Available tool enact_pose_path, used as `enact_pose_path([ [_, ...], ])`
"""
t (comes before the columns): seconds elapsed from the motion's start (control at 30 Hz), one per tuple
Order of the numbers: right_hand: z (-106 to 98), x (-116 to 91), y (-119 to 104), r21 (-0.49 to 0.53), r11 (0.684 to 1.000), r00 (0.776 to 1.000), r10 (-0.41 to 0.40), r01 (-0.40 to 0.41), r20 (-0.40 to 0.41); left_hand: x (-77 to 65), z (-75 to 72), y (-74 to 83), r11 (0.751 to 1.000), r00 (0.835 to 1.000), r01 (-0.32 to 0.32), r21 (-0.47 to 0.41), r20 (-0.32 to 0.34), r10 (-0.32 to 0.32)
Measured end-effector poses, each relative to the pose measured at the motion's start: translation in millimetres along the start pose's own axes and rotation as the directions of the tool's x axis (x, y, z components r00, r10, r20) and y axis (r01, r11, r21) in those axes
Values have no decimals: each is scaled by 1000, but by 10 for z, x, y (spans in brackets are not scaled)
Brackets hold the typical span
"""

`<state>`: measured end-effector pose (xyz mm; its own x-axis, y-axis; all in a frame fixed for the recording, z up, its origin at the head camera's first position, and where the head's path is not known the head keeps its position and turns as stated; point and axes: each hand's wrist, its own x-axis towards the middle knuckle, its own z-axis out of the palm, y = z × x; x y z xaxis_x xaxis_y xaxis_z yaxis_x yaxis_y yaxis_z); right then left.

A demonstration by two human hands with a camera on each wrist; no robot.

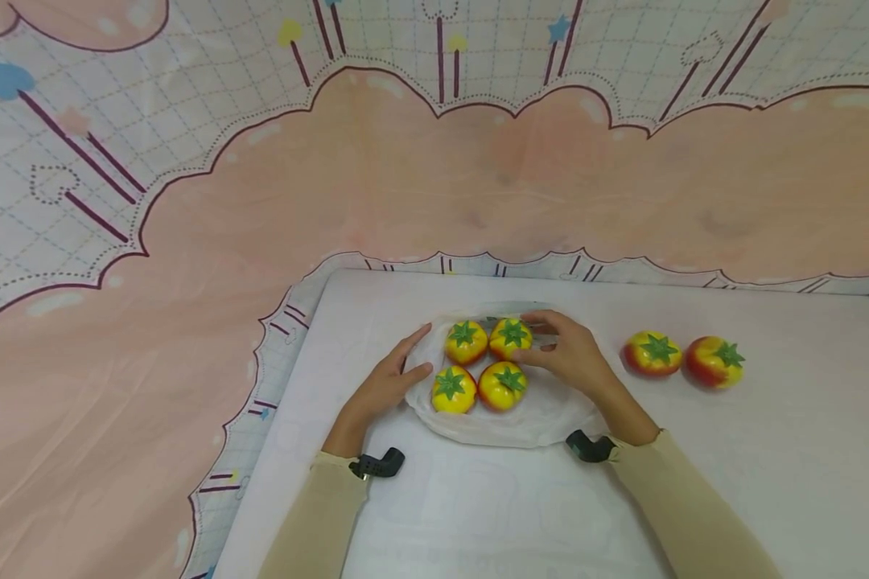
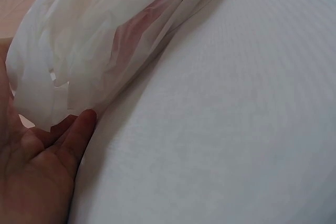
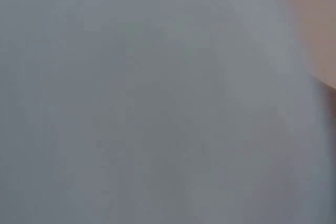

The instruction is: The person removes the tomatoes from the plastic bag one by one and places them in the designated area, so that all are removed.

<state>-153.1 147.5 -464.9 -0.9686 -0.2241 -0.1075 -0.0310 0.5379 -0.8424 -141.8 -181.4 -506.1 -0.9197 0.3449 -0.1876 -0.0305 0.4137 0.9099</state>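
A white translucent plastic bag (image 1: 478,426) lies spread on the table. On it sit several yellow-and-red toy fruits with green star-shaped leaf tops, among them a front-left fruit (image 1: 454,390) and a front-right fruit (image 1: 503,386). My right hand (image 1: 575,354) has its thumb and fingers around the back-right fruit (image 1: 510,338), pinching it from the right. On the left, my left hand (image 1: 387,386) rests against the bag's edge, thumb and forefinger spread apart. In the left wrist view its fingers touch the crumpled bag (image 2: 79,51). Blurred white plastic fills most of the right wrist view.
Two more toy fruits, a nearer one (image 1: 652,354) and a farther one (image 1: 714,362), lie right of the bag on the white tabletop (image 1: 782,466). Behind the table hangs a patterned pink-and-white cloth (image 1: 478,185).
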Motion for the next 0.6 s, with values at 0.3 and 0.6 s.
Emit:
enact_pose_path([
  [0.3, 62, 64, -8, -7, 999, 999, 40, -40, 11, -7, -2, -3, 1000, 1000, 0, 5, -4, 0],
  [0.6, 141, 136, 66, -8, 999, 999, 48, -48, -16, 3, 4, -7, 1000, 1000, 11, 4, -2, -11],
])
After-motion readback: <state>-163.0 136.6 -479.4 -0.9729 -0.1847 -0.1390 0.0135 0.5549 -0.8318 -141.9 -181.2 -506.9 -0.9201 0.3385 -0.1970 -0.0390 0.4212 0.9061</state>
